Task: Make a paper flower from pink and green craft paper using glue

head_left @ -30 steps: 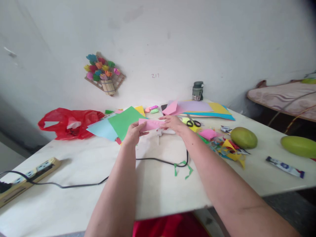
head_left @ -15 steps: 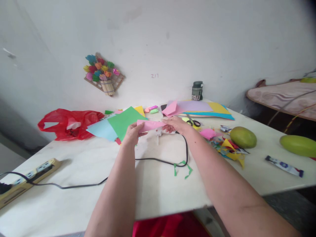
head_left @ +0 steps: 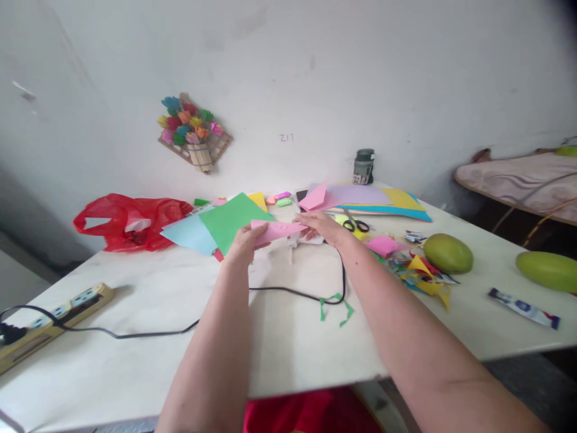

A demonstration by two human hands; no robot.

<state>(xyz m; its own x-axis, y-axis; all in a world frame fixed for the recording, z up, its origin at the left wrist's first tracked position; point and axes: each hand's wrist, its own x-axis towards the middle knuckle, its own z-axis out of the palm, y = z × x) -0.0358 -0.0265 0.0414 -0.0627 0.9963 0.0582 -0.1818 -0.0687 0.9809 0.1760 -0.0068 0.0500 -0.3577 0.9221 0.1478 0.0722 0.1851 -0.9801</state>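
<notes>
"What is nearest?"

"Red cloth (head_left: 311,412) at the bottom edge, then two bare forearms reaching forward over a pale surface (head_left: 293,349)."

"And beside the arms?"

"To the left, a power strip (head_left: 56,325) with a black cord (head_left: 288,291) plugged in. The cord runs across the surface, looping near some green paper scraps (head_left: 347,311). To the right lies a white and blue tube (head_left: 524,308)."

"Where are the hands?"

"Past the cord, held above the surface. Between them is a folded pink paper (head_left: 279,231), tapering to the right. The left hand (head_left: 244,243) grips its left end, thumb on top. The right hand (head_left: 322,227) has bent fingers at the narrow end; I cannot tell whether they pinch it. A white object (head_left: 292,243) sits partly hidden below."

"What surrounds them?"

"Left, a green sheet (head_left: 234,218) over a pale blue one, and a red plastic bag (head_left: 135,225). Right, black-handled scissors (head_left: 356,226), a heap of colourful scraps (head_left: 421,273) and two green fruits (head_left: 448,253)."

"Farthest?"

"A dark bottle (head_left: 363,168) behind stacked coloured sheets (head_left: 360,195), and paper flowers (head_left: 187,123) on the wall."
</notes>
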